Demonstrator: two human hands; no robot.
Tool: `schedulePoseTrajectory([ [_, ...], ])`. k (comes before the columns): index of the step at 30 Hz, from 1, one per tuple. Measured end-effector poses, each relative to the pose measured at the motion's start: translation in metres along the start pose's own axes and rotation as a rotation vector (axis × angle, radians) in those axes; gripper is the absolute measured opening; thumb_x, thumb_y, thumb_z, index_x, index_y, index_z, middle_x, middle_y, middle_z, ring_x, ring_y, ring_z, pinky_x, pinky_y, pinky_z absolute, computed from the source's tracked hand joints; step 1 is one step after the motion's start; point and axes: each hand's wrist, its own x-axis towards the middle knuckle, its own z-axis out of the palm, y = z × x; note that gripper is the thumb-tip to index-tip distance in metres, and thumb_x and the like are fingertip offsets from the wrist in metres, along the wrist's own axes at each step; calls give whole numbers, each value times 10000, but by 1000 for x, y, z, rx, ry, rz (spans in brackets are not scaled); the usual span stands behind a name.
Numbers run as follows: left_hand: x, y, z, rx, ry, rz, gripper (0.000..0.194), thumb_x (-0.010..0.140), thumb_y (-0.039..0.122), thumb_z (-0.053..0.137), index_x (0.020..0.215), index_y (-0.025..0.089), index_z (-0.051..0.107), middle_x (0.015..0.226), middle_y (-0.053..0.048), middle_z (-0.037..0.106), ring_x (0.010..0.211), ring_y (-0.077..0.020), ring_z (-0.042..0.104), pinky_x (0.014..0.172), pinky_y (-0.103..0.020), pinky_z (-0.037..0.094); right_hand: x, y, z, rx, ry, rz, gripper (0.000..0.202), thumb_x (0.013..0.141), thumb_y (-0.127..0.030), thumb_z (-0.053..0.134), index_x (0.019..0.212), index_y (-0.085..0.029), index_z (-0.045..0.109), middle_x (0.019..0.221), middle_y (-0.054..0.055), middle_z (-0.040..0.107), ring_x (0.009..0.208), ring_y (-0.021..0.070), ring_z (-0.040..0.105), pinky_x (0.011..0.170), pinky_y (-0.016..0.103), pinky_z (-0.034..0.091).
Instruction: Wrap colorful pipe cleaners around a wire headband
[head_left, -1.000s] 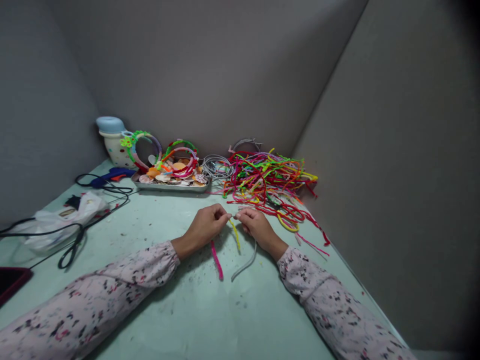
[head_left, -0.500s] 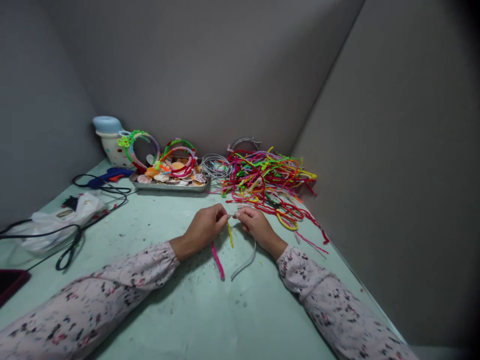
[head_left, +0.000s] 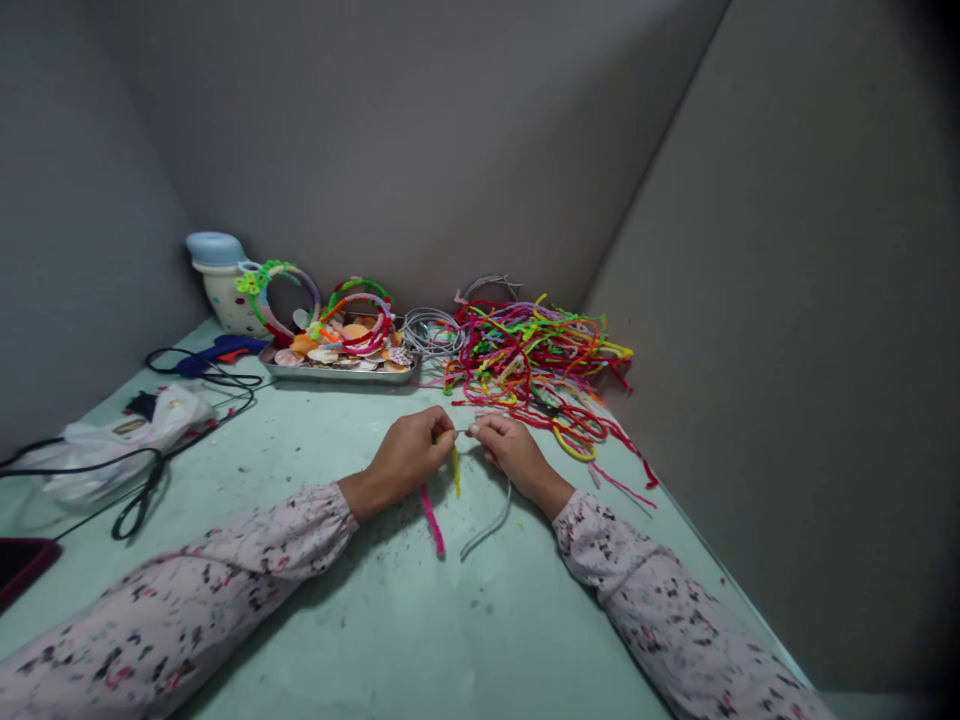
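The joining of the strands looks partway along: the left hand (head_left: 411,450) pinches a short, thin piece between thumb and forefinger, and the right hand (head_left: 517,455) pinches its other side, so it spans the small gap between the fingertips. A yellow pipe cleaner (head_left: 456,472) hangs from the left fingertips and a pink pipe cleaner (head_left: 430,520) trails out beneath that hand, while a grey wire (head_left: 491,530) curves down from the right hand with its lower length uncovered. Whether the thin piece belongs to that wire cannot be told. No closed ring shows at the hands, whereas the hoops in the metal tray (head_left: 337,376) look already wrapped.

Counted: two hands, one yellow and one pink strand hanging, one hanging wire. The tray, at the back of the tabletop (head_left: 360,610), bears three visible hoops: one flowered hoop (head_left: 315,290), one green hoop (head_left: 360,280) and one pink-and-red hoop (head_left: 388,327), over seashells (head_left: 354,331) too overlapped to count. Beside it lies one coil of wire (head_left: 409,335), then one pile of pipe cleaners (head_left: 532,340), too tangled to count. To the left are one lidded cup (head_left: 231,300), one plastic bag (head_left: 82,482) and one blue tool (head_left: 225,348)
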Motion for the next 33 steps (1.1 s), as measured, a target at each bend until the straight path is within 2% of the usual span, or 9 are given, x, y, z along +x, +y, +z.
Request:
schedulePoseTrajectory([
  [6, 0, 0, 1, 107, -17, 12, 102, 800, 255, 511, 777, 196, 591, 660, -1, 604, 600, -136, 510, 574, -233, 316, 0, -1, 1, 6, 1, 22, 230, 780, -393, 563, 699, -177, 574, 458, -64, 433, 408, 87, 334, 409, 220, 240],
  [14, -1, -2, 0, 45, 18, 44, 88, 780, 260, 538, 793, 191, 591, 681, 1, 613, 616, -135, 534, 575, -230, 351, 0, 1, 0, 4, 11, 7, 219, 786, -384, 560, 708, -181, 584, 463, -61, 437, 414, 89, 338, 412, 220, 246],
  [21, -2, -2, 2, 84, 37, 37, 60, 756, 221, 533, 779, 193, 581, 651, 7, 583, 593, -127, 499, 565, -228, 328, 0, 0, 0, -14, -2, 5, 228, 798, -388, 553, 698, -183, 571, 466, -60, 444, 404, 86, 344, 406, 220, 249],
  [28, -5, 5, -1, 111, 95, 103, 44, 761, 194, 522, 765, 190, 566, 658, 18, 566, 596, -113, 484, 569, -219, 334, -4, -3, -1, 101, -10, -40, 220, 807, -385, 565, 736, -178, 574, 473, -67, 438, 404, 76, 348, 395, 206, 255],
  [33, -6, 12, -1, 16, 147, 142, 68, 793, 211, 515, 814, 184, 574, 735, 2, 594, 665, -123, 515, 624, -225, 380, -7, -4, 0, 202, 17, -80, 220, 805, -391, 579, 753, -177, 563, 476, -71, 451, 391, 72, 361, 390, 202, 275],
])
